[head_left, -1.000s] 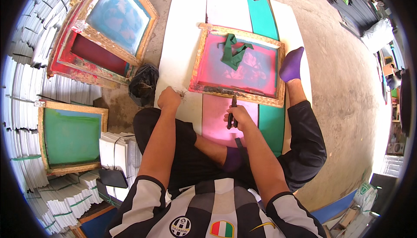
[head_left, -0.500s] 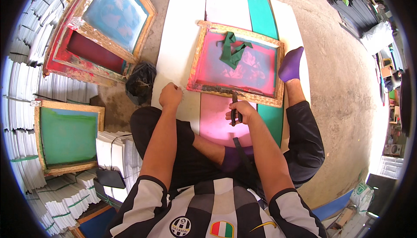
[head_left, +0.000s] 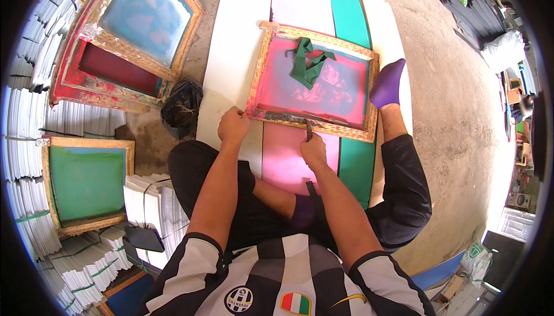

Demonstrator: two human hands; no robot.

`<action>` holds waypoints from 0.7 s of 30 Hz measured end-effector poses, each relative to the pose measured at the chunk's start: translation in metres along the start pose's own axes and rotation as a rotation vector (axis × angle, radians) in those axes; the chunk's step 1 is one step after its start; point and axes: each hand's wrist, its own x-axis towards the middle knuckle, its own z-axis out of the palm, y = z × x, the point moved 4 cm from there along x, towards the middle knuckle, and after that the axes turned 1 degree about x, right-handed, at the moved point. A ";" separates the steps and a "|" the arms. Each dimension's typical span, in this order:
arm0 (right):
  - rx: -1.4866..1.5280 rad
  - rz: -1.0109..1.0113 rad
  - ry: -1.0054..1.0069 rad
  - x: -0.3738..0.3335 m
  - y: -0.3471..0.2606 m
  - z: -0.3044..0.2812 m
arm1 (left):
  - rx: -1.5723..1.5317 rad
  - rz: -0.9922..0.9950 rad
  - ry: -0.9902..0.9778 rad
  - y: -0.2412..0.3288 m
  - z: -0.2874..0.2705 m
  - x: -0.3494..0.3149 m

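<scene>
Left hand (head_left: pixel 234 124), curled, contents unclear to me, is drawing nearer the wooden-framed screen (head_left: pixel 321 94) on coloured panels (head_left: pixel 288 163) while my right hand (head_left: pixel 313 150) is gripping a dark tool (head_left: pixel 309 131) at its near rail (head_left: pixel 341 131), centring work there.

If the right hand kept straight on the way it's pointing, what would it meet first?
Likely the near bar of the wooden screen frame, just ahead of the right hand. The dark tool it holds reaches that bar in view; actual contact is unclear.
</scene>
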 end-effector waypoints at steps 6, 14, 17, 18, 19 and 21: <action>0.035 -0.035 0.012 -0.004 0.001 0.000 | -0.086 -0.033 0.029 0.000 -0.004 0.000; 0.603 -0.053 -0.191 0.006 0.020 0.004 | -0.251 -0.015 0.075 -0.009 -0.001 -0.005; 0.733 -0.087 -0.255 -0.001 0.027 -0.005 | -0.390 0.136 0.110 -0.003 0.002 -0.008; 0.719 -0.094 -0.268 -0.006 0.027 -0.005 | -0.423 0.229 0.092 0.006 0.003 -0.014; 0.706 -0.100 -0.282 -0.012 0.026 -0.005 | -0.454 0.324 0.073 0.014 0.004 -0.019; 0.669 -0.136 -0.319 -0.023 0.025 0.000 | -0.384 0.597 -0.005 0.032 0.006 -0.040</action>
